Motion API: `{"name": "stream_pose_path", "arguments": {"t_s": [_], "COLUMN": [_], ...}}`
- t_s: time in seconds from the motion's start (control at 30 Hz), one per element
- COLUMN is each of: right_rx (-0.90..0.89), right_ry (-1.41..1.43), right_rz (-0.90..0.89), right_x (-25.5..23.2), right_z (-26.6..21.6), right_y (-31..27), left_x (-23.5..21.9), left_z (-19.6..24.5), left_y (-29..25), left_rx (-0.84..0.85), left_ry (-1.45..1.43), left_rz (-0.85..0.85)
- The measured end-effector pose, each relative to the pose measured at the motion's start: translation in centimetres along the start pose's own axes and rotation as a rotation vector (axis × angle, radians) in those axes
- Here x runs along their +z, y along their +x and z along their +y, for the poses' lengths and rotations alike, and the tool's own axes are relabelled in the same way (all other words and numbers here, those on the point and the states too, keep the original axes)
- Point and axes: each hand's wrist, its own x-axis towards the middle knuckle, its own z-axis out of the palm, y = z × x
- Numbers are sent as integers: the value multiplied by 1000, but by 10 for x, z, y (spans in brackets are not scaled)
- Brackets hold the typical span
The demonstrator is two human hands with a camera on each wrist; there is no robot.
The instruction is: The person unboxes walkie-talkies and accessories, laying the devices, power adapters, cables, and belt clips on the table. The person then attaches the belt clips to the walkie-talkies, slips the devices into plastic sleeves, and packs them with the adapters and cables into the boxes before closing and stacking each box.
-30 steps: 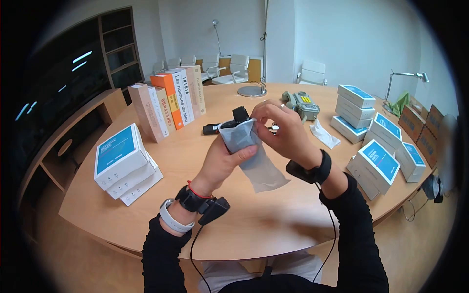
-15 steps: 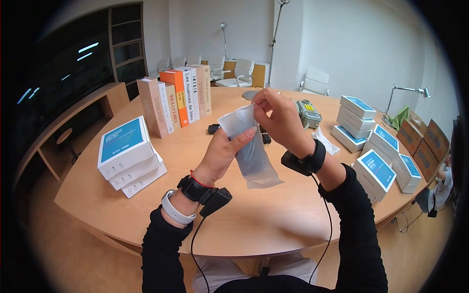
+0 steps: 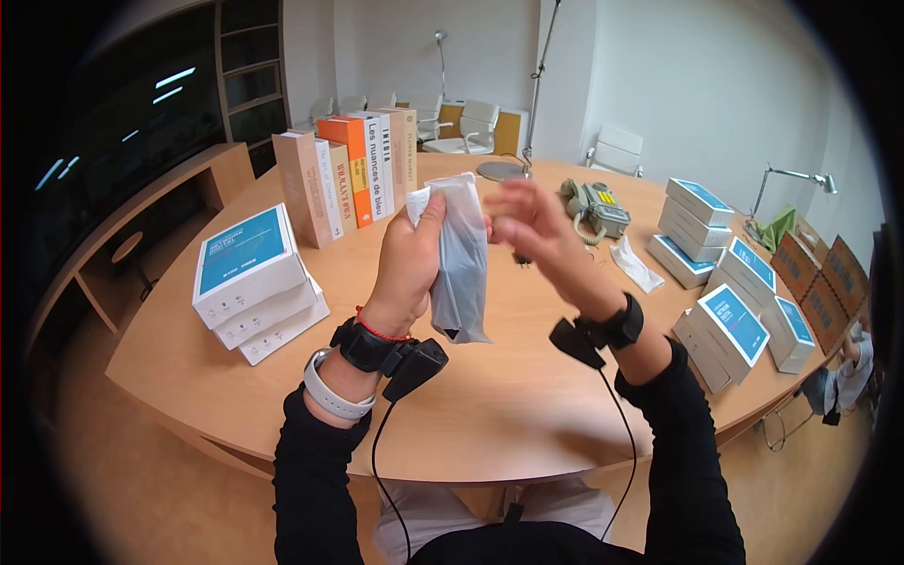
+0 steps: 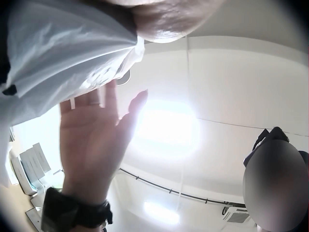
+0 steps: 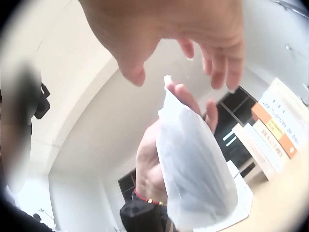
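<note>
My left hand (image 3: 407, 264) grips a frosted, translucent pouch (image 3: 461, 264) upright over the middle of the table, thumb across its near face. Something dark shows through the pouch, mostly veiled by the cloudy material. To the right of the pouch, my right hand (image 3: 546, 235) is blurred, its fingers spread and holding nothing. In the right wrist view, the fingers of the right hand (image 5: 178, 29) hang loosely above the top of the pouch (image 5: 195, 164). A small black object (image 3: 522, 257) lies on the table behind the right hand, partly hidden.
White-and-blue boxes (image 3: 247, 254) are stacked at left, and more boxes (image 3: 720, 325) stand at right. A row of books (image 3: 353, 179) is upright at the back left. A grey-green telephone (image 3: 601, 209) and a crumpled white pouch (image 3: 636, 266) lie at the back right of the table (image 3: 490, 414).
The black object that stuck out of the pouch's mouth is no longer visible there. My left hand has turned the pouch more upright, and my right hand has let go and moved right.
</note>
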Motion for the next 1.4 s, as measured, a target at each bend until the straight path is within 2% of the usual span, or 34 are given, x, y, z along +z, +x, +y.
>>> {"name": "stream_pose_path", "arguments": {"t_s": [0.03, 0.07, 0.1, 0.2, 0.33, 0.4, 0.53, 0.6, 0.67, 0.73, 0.87, 0.93, 0.97, 1.03, 1.07, 1.13, 1.17, 1.4], "right_rx": [58, 207, 294, 303, 374, 344, 306, 385, 418, 449, 426, 404, 357, 309, 328, 345, 362, 367], "right_ry": [-39, 29, 83, -82, 78, 0, 45, 53, 80, 108, 114, 145, 179, 213, 232, 252, 285, 413], "right_rz": [-47, -132, -215, -230, -149, -166, -185, -165, -190, -219, -343, -379, -354, -325, -280, -230, -201, -39], "right_x": [-4, -4, 5, 27, 26, 17, 7, 3, -1, -5, -8, -7, -6, -7, -9, -12, -12, -10], "right_z": [1, 32, 35, 41, 42, 48, 48, 47, 48, 49, 46, 42, 39, 39, 41, 41, 39, 34], "right_y": [3, -19, -29, -48, -54, -58, -63, -65, -66, -67, -71, -72, -72, -72, -71, -70, -70, -70], "left_x": [-3, -5, -7, -3, 9, 4, 3, 1, 0, -3, -8, -11, -12, -11, -9, -5, -6, 0], "left_z": [-4, -9, -16, -31, -30, -24, -8, -13, -13, -3, -2, -10, -21, -48, -52, -60, -62, -64], "left_y": [1, 3, 4, 4, -2, -2, -2, -1, 1, 2, 2, 4, 6, 7, 7, 7, 7, -4], "left_rx": [-19, -39, -38, 22, 63, 19, -16, 302, 292, 144, 141, -48, -50, -308, -307, -410, -409, -435], "left_ry": [2, 3, 1, 63, 170, 187, 348, 587, 605, 847, 847, 415, 417, 17, 18, -185, -243, -371], "left_rz": [55, 110, 109, 75, 97, -64, -202, -271, -272, -359, -453, -358, -358, -352, -355, -295, -305, -217]}}
